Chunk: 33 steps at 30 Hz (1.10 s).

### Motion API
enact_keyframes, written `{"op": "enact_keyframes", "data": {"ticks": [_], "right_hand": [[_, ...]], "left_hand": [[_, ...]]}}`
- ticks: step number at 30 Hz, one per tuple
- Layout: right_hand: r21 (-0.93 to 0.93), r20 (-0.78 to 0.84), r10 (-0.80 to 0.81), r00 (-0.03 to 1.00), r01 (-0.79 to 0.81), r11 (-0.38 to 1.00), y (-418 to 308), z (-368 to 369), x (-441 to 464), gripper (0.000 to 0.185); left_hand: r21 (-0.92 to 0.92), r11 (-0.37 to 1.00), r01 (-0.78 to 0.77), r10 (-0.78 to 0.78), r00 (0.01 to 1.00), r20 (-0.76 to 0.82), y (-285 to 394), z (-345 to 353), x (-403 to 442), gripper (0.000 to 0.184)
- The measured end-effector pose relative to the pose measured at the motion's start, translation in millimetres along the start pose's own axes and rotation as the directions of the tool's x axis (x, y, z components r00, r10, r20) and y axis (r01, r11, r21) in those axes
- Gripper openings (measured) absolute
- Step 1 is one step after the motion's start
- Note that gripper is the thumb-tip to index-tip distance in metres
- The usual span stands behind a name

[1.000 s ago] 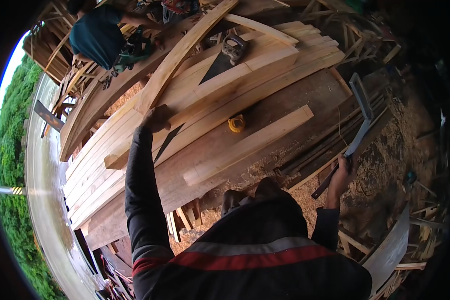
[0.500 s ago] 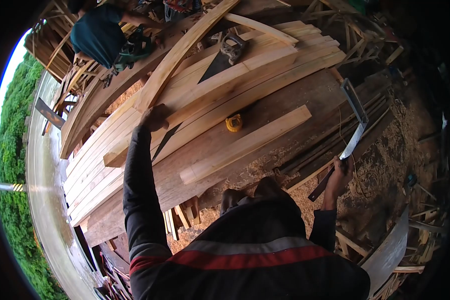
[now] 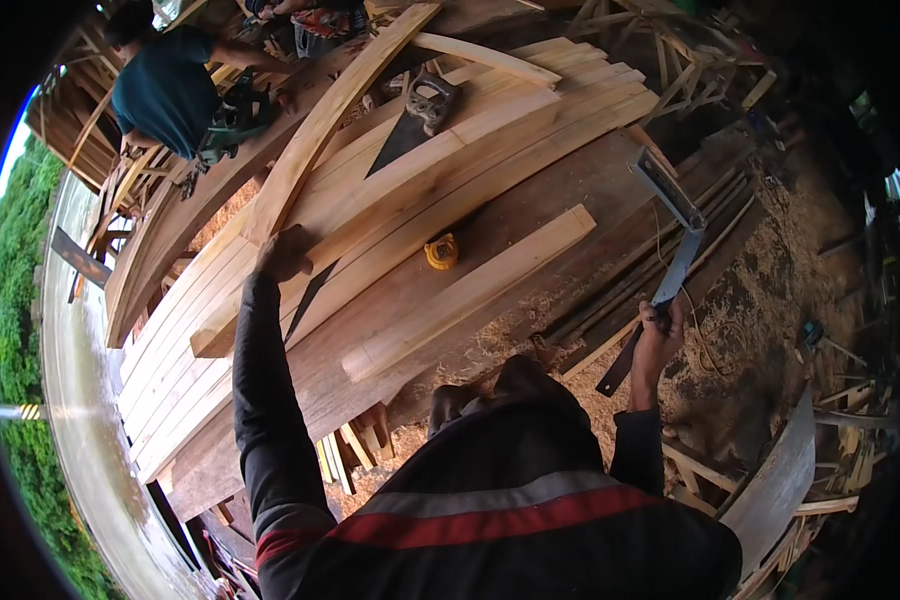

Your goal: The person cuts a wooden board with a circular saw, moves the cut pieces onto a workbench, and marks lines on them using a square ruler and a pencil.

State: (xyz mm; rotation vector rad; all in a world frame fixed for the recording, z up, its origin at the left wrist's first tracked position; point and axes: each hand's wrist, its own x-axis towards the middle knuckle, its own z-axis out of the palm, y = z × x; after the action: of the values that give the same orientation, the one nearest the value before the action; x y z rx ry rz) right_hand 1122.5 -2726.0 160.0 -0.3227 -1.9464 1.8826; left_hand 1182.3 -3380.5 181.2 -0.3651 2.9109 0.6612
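My left hand [image 3: 286,253] is closed over a thick, pale wooden beam [image 3: 400,205], close to the lower end of a curved plank [image 3: 335,120]. Under the beam passes a handsaw [image 3: 395,143]; its handle shows on the far side and its dark blade tip near my left wrist. Out to the right, my right hand [image 3: 660,332] grips a metal carpenter's square [image 3: 681,262] by its blade, with the frame-like stock pointing away. A yellow tape measure [image 3: 441,252] sits between the beam and a short, straight wood piece [image 3: 470,293].
Several pale planks [image 3: 185,400] lie side by side under the beam. Another person [image 3: 165,90] works at the upper left with a green power tool [image 3: 235,125]. Wood shavings [image 3: 770,290] and scrap lie at the right, near a metal sheet [image 3: 775,490].
The view has shifted, so the scene sits farther left and slightly higher on the right. The square has turned a little in my right hand. My left hand stays on the beam.
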Motion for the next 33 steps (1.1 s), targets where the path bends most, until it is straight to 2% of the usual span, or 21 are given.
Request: {"op": "enact_keyframes", "data": {"ticks": [3,5,15,21,28,30,31,33], "right_hand": [[-0.002,0.039,0.001,0.999,0.000,1.000,-7,1,0,0.047],[0.040,0.053,0.015,0.998,-0.017,0.999,-11,3,-2,0.034],[-0.007,0.042,-0.001,0.999,0.001,1.000,-14,9,-9,0.040],[-0.015,0.069,0.027,0.997,-0.026,1.000,-11,8,-9,0.036],[-0.031,0.071,0.034,0.997,-0.032,0.999,-13,15,-12,0.034],[-0.113,0.086,0.014,0.996,-0.005,0.994,-12,15,-12,0.037],[-0.112,0.084,0.014,0.996,-0.005,0.994,-11,17,-12,0.037],[-0.010,0.078,0.045,0.996,-0.044,0.999,-9,22,-12,0.040]], "left_hand": [[0.085,0.994,-0.073,0.074,0.997,-0.008,1,-1,-1,0.044],[0.060,0.997,-0.045,0.046,0.999,-0.015,5,-3,-5,0.043],[-0.012,1.000,0.011,-0.012,0.998,-0.064,17,-5,-11,0.042],[0.023,0.998,0.065,-0.063,0.995,-0.077,21,-5,-13,0.043],[0.045,0.998,0.041,-0.037,0.995,-0.093,24,-2,-18,0.045],[0.107,0.994,0.003,0.018,0.980,-0.199,27,8,-26,0.047],[0.108,0.994,0.002,0.020,0.980,-0.199,31,11,-32,0.047],[0.146,0.989,0.037,0.012,0.947,-0.320,44,19,-45,0.047]]}}
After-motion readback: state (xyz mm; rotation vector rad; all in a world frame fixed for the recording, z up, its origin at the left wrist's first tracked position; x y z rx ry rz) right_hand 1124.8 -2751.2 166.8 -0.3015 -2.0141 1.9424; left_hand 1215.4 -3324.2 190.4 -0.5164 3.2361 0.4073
